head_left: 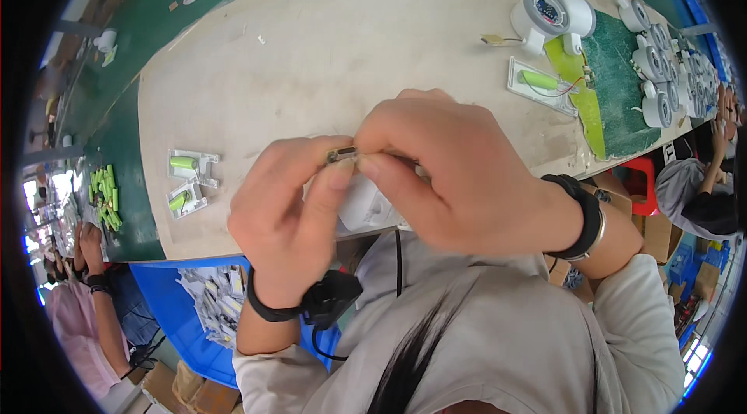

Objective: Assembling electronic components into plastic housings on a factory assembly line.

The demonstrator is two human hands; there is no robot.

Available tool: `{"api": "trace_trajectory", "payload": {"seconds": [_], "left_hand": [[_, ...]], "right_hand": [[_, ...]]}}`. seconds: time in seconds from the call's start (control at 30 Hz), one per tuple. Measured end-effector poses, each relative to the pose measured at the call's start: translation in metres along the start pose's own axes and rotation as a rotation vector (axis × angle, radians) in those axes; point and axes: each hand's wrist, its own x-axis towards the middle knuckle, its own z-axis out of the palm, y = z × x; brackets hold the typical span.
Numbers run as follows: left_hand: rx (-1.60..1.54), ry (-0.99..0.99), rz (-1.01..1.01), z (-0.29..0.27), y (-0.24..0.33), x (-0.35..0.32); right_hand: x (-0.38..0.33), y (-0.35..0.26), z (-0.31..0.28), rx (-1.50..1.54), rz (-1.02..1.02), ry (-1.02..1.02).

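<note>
My left hand (284, 212) and my right hand (447, 169) meet over the near edge of the table. Between their fingertips is a small dark part with a metallic rim (341, 154), too small to name surely. The left thumb and forefinger pinch one side of it, and the right thumb and forefinger close on the other. Just below the fingers a white plastic housing (366, 205) shows, partly covered by both hands.
At left lie two white trays with green battery cells (184, 163), beyond them a pile of green cells (105, 196). At right are a white lamp-like unit (551, 15), another tray with a green cell (542, 85) and several grey-white round units (657, 64). A blue bin (167, 313) holds white parts.
</note>
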Motion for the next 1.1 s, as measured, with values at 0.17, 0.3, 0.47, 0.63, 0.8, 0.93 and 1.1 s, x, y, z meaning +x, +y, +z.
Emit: {"api": "trace_trajectory", "payload": {"seconds": [0.17,0.3,0.47,0.63,0.8,0.93,1.1], "left_hand": [[-0.596,-0.315,-0.320,-0.018,-0.010,0.015],[-0.624,-0.402,-0.342,-0.021,-0.012,0.027],[-0.608,-0.417,-0.306,-0.028,-0.021,0.028],[-0.691,-0.322,-0.341,-0.015,-0.024,0.027],[-0.616,-0.206,-0.393,-0.013,-0.019,0.028],[-0.672,-0.227,-0.436,-0.011,-0.021,0.030],[-0.710,-0.159,-0.457,-0.010,-0.022,0.034]], "right_hand": [[0.007,-0.001,-0.007,0.225,0.273,-0.057],[0.007,0.017,-0.005,0.168,0.186,0.047],[-0.015,0.013,-0.012,-0.109,0.020,0.329],[-0.047,-0.002,0.010,-0.309,-0.138,-0.165],[-0.043,0.001,0.026,-0.479,-0.170,-0.162],[-0.043,0.007,0.029,-0.455,-0.150,-0.141],[-0.037,0.013,0.016,-0.198,-0.113,-0.238]]}}
